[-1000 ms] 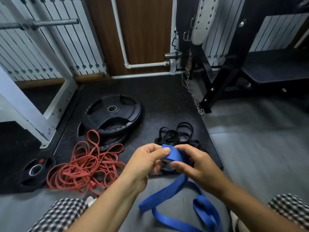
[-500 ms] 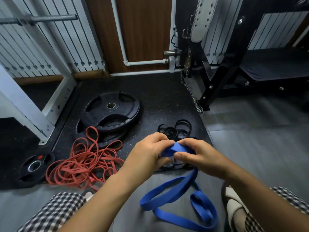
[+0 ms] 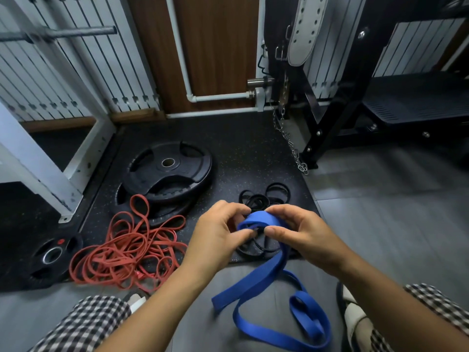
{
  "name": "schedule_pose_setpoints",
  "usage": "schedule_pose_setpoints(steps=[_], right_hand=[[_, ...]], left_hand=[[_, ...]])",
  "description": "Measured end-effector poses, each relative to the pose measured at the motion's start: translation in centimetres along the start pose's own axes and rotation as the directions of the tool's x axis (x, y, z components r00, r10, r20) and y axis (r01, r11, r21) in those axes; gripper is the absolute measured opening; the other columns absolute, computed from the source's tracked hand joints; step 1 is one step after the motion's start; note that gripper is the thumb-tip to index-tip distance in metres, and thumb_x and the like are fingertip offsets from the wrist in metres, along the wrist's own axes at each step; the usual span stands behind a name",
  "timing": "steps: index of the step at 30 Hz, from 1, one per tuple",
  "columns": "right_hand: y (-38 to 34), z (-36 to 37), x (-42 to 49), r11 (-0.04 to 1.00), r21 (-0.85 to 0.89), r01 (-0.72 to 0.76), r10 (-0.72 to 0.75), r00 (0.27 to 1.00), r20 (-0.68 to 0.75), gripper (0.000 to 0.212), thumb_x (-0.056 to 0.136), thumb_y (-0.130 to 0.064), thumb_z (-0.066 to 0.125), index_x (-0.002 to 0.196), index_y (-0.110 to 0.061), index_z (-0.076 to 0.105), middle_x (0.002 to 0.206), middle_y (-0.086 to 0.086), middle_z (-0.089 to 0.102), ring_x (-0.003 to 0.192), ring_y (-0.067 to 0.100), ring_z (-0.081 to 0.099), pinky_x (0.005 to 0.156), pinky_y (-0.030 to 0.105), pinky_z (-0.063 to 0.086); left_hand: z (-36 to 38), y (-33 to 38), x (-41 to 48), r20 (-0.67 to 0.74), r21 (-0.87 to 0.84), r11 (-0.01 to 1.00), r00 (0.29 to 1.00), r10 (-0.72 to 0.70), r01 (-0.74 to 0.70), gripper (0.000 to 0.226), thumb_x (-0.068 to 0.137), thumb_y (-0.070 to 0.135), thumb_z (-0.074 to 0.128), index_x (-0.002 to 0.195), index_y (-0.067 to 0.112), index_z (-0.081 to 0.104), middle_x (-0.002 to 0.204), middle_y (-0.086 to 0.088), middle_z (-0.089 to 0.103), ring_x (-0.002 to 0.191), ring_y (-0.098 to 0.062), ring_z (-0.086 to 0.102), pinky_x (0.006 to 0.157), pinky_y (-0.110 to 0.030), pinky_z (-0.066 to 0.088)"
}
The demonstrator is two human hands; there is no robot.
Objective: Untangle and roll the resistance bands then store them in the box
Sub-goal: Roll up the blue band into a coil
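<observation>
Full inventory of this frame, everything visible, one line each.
blue band: 1, blue, one end in both hands, rest trailing below
red bands: tangled pile, count unclear, red, left of hands
black bands: small pile, count unclear, black, on mat behind hands
large plates: 2, black, stacked on mat
small plate: 1, black, far left
chain: 1, steel, hanging at mat's right corner
belt: 1, white, hanging top centre
mat: 1, black speckled, under plates
left hand: pinches blue band's end
right hand: pinches same end

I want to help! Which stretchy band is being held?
The blue band, pinched by the left hand and right hand; red bands and black bands lie loose.
</observation>
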State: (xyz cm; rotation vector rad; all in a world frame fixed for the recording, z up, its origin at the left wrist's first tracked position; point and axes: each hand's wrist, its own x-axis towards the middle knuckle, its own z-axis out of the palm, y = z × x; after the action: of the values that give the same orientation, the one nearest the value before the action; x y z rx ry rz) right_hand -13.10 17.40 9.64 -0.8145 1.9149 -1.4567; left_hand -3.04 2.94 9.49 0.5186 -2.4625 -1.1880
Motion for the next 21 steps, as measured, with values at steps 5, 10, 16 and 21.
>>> schedule_pose_setpoints(steps=[5, 10, 16, 21], right_hand=[[0.1, 0.2, -0.2, 0.942, -0.324, 0.084, -0.051, 0.993, 0.109, 0.031, 0.082, -0.017, 0.068, 0.11, -0.026, 0.058, 0.1, -0.012, 0.057, 0.094, 0.002, 0.055, 0.086, 0.014, 0.042], [-0.5, -0.1, -0.2, 0.984, -0.171, 0.053, -0.025, 0.987, 0.16, 0.027, 0.083, -0.011, 0.066, 0.106, -0.025, 0.06, 0.101, -0.002, 0.062, 0.088, 0.002, 0.058, 0.081, 0.016, 0.047], [-0.9, -0.2, -0.5, 0.992, -0.097, 0.078, -0.07, 0.994, 0.078, 0.026, 0.082, -0.013, 0.065, 0.099, -0.032, 0.06, 0.108, 0.004, 0.057, 0.098, 0.008, 0.058, 0.087, 0.018, 0.048], [-1.0, 0.0, -0.5, 0.999, -0.025, 0.037, -0.036, 0.999, 0.034, 0.023, 0.081, -0.014, 0.065, 0.1, -0.028, 0.063, 0.106, 0.004, 0.062, 0.095, 0.006, 0.061, 0.083, 0.014, 0.047]], left_hand=[[-1.5, 0.9, 0.3, 0.418, -0.024, 0.984, 0.896, -0.148, 0.174, 0.034, 0.066, 0.012, 0.081, 0.086, 0.035, 0.068, 0.077, 0.004, 0.053, 0.068, -0.007, 0.051, 0.07, -0.028, 0.045], [-1.8, 1.1, 0.4, 0.534, -0.21, 0.909, 0.821, -0.203, 0.361, 0.026, 0.067, 0.003, 0.079, 0.088, 0.017, 0.071, 0.07, -0.002, 0.058, 0.065, -0.011, 0.051, 0.062, -0.021, 0.04], [-1.6, 1.5, 0.1, 0.481, -0.438, 0.767, 0.843, -0.242, 0.47, 0.023, 0.07, -0.007, 0.071, 0.089, 0.005, 0.067, 0.075, -0.009, 0.062, 0.056, -0.008, 0.059, 0.052, -0.015, 0.046], [-1.1, 1.5, -0.2, 0.329, -0.559, 0.709, 0.9, -0.286, 0.429, 0.023, 0.068, -0.003, 0.073, 0.085, 0.012, 0.069, 0.074, -0.003, 0.064, 0.064, -0.01, 0.062, 0.058, -0.017, 0.05]])
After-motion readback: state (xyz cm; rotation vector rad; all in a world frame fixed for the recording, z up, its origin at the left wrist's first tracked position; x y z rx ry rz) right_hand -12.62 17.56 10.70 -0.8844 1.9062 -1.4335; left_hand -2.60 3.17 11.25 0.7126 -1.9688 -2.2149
